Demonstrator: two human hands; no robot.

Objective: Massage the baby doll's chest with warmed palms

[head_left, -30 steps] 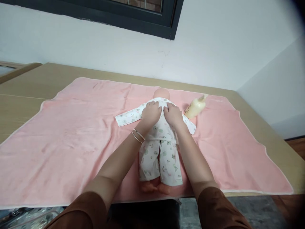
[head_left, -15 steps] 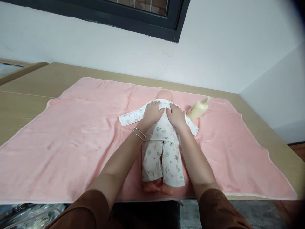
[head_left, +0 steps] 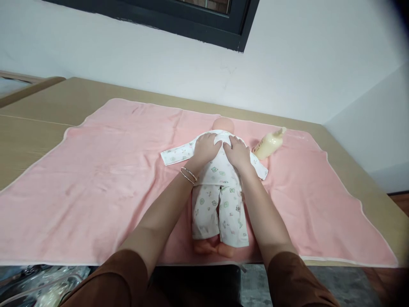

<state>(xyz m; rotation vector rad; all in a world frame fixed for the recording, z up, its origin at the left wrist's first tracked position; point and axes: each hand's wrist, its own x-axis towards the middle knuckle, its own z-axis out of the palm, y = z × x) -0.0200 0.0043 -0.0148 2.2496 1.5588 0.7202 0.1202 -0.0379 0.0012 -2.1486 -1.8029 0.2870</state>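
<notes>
Doll: I have the doll [head_left: 220,174] in the middle of my view, stretched lengthwise on a pink blanket [head_left: 96,179], its head [head_left: 223,123] away from me; its face is hidden.
Left hand: I see the left hand [head_left: 206,150] laid flat on the upper torso, fingers spread rather than clenched, covering part of the patterned shirt; two thin bangles [head_left: 188,175] circle its wrist.
Right hand: the right hand [head_left: 238,151] rests likewise on the other side, unclenched and gripping nothing that I can see; its fingertips are hard for me to separate from the cloth.
Thumbs: they point towards each other, a narrow strip of shirt between them.
Doll's sleeves: the one on my left reaches out over the blanket; the other is partly hidden by the right hand.
Feet: the feet [head_left: 220,248] poke out of the trousers near the blanket's front edge, too shadowed for me to sort out.
Bottle: a cream pump bottle [head_left: 269,144] is just beside the right-hand sleeve; its lettering is unreadable, and I cannot tell whether it leans.
Edges: the surface [head_left: 340,155] runs out of frame, the window frame [head_left: 204,32] is cut off above, and clear plastic [head_left: 60,281] lower left is a jumble.
</notes>
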